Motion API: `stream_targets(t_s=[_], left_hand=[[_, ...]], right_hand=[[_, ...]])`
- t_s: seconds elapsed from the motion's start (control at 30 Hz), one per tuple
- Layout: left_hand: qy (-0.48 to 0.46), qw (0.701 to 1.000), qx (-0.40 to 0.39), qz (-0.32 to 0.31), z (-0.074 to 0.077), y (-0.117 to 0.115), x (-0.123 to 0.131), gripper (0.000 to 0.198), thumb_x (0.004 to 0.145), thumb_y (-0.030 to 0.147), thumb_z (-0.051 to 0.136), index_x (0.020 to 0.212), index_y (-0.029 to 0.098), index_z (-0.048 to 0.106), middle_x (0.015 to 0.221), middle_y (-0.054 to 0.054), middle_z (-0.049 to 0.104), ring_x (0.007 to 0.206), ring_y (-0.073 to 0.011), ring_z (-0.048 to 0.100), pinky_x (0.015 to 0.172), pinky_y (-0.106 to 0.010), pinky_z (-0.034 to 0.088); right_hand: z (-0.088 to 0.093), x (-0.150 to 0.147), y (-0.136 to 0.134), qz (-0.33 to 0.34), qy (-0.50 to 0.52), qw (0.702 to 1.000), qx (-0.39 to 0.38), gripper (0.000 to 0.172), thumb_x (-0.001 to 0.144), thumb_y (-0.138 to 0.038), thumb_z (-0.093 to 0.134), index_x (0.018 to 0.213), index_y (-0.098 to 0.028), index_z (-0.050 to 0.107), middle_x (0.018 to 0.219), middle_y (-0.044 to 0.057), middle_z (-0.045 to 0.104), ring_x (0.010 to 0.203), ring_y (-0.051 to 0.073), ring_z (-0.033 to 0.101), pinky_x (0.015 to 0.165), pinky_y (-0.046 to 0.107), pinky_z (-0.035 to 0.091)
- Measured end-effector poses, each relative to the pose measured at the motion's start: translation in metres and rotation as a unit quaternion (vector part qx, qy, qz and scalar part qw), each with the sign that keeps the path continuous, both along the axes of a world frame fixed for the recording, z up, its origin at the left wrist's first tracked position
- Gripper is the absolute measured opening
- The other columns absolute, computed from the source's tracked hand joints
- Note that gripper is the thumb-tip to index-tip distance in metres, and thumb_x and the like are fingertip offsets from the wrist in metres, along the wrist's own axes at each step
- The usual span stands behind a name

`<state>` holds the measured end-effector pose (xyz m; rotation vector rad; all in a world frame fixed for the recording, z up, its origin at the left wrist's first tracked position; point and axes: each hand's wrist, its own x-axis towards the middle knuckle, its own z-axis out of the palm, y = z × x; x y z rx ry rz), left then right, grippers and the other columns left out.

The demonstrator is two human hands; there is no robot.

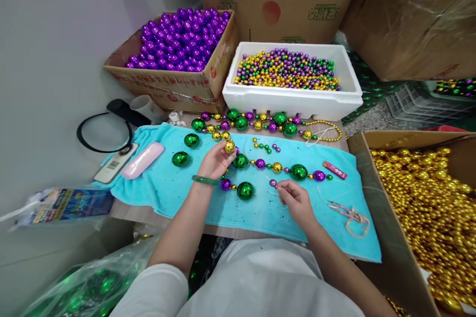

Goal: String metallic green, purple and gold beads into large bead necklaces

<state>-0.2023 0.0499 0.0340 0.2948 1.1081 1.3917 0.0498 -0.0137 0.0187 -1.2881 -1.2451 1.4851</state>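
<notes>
My left hand [217,159], with a green bangle [205,180] at its wrist, pinches a gold bead [229,146]. My right hand [295,198] is closed at the end of a thin thread, with a small purple bead [273,183] just beyond its fingertips. Between and beyond the hands lies a bead string with a big green bead [298,172]. Close below my left hand are a purple bead [225,184] and another large green bead [245,190]. Two loose green balls [181,159] rest to the left. Small loose beads [267,148] lie farther back.
A blue towel [223,215] covers the table. Scissors [349,213] lie at right, a pink case [142,160] at left. Behind are finished bead strands [256,125], a white foam box [292,101] and a carton of purple beads [178,42]. Gold beads fill a carton [386,198] at right.
</notes>
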Motion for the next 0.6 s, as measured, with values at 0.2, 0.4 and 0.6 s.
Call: stream_targets(t_s=[0.2, 0.4, 0.6], left_hand=[[-0.159, 0.986, -0.022, 0.039, 0.021, -0.004, 0.027, 0.014, 0.088, 0.020, 0.051, 0.091, 0.012, 0.062, 0.078, -0.005, 0.069, 0.073, -0.0129, 0.067, 0.069, -0.023, 0.058], [-0.147, 0.988, -0.015, 0.037, 0.022, -0.004, 0.030, 0.017, 0.090, 0.022, 0.049, 0.085, 0.011, 0.062, 0.080, -0.006, 0.070, 0.081, -0.0151, 0.069, 0.078, -0.026, 0.058], [-0.102, 0.995, 0.002, 0.012, 0.014, -0.005, 0.026, 0.016, 0.085, 0.028, 0.057, 0.088, 0.014, 0.063, 0.088, -0.006, 0.070, 0.093, -0.0178, 0.068, 0.090, -0.033, 0.055]], right_hand=[[-0.003, -0.003, -0.003, 0.011, -0.018, 1.000, -0.013, 0.027, 0.073, -0.044, 0.061, 0.071, -0.017, 0.060, 0.047, -0.005, 0.042, 0.045, 0.009, 0.038, 0.045, 0.023, 0.031], [-0.002, -0.002, -0.002, 0.010, -0.027, 1.000, -0.011, 0.027, 0.073, -0.044, 0.061, 0.071, -0.017, 0.060, 0.047, -0.006, 0.039, 0.044, 0.009, 0.035, 0.044, 0.023, 0.028], [-0.001, -0.001, -0.001, 0.001, -0.026, 1.000, -0.011, 0.026, 0.073, -0.044, 0.061, 0.071, -0.018, 0.060, 0.047, -0.005, 0.042, 0.045, 0.009, 0.037, 0.044, 0.023, 0.030]])
